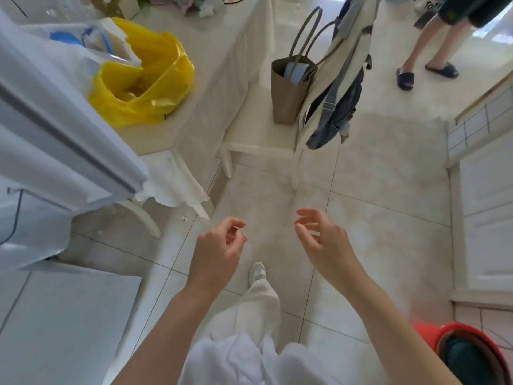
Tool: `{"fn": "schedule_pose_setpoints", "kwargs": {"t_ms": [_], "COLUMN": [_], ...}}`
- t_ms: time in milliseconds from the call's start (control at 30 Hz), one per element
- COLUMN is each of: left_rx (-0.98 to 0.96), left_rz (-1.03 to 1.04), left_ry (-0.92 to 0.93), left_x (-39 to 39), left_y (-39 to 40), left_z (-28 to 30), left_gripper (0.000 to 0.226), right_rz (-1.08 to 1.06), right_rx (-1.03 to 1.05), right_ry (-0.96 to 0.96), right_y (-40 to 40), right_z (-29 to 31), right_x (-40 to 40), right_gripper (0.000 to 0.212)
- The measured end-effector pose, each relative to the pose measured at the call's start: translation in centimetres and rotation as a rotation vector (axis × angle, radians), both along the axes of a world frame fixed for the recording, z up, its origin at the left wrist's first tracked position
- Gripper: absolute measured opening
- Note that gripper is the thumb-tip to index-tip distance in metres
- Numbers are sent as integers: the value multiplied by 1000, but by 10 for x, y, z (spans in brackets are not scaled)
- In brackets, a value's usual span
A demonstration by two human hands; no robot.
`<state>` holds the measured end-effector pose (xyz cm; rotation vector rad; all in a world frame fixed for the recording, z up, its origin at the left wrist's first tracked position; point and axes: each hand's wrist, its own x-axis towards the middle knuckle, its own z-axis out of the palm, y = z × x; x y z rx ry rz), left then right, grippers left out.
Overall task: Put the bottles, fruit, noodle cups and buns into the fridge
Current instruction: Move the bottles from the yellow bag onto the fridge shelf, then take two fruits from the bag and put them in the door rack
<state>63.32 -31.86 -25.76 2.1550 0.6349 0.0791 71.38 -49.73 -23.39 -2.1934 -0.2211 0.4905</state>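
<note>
Two bare forearms reach up from the bottom of the frame over a pale tiled floor [374,173]. The left hand [219,245] hangs at lower centre with fingers loosely curled, holding nothing. The right hand [322,234], just right of it and apart from it, is also empty, its fingers relaxed and slightly bent. Below them a white trouser leg and a pale shoe [256,272] show. At the left edge stands a white fridge [55,151], blurred. Behind it, in the upper left, a yellow plastic bag [155,76] sits open on a white-clothed bench [222,51]; what it holds cannot be made out. A brown paper bag [288,93] rests on a white chair [258,134] at upper centre. Another person's legs in dark sandals [405,79] stand upper right.
</note>
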Motion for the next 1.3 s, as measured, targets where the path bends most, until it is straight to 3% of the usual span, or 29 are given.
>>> {"fn": "schedule_pose_setpoints", "kwargs": {"t_ms": [433, 767, 1033, 1300], "left_rx": [-26, -23, 25, 187], "left_rz": [115, 440, 708, 931], "left_ry": [-40, -19, -4, 32], "left_x": [189, 290, 324, 317], "left_y": [77, 99, 133, 242], "left_z": [7, -2, 8, 10], "left_gripper": [15, 14, 14, 18], "right_rz": [203, 545, 853, 1072], "right_rx": [-73, -82, -31, -26], "right_ry": [-44, -51, -111, -166], "right_y": [88, 153, 234, 344], "right_z": [15, 4, 14, 6], "right_x": [214, 368, 435, 448], "right_gripper": [26, 25, 25, 29]}}
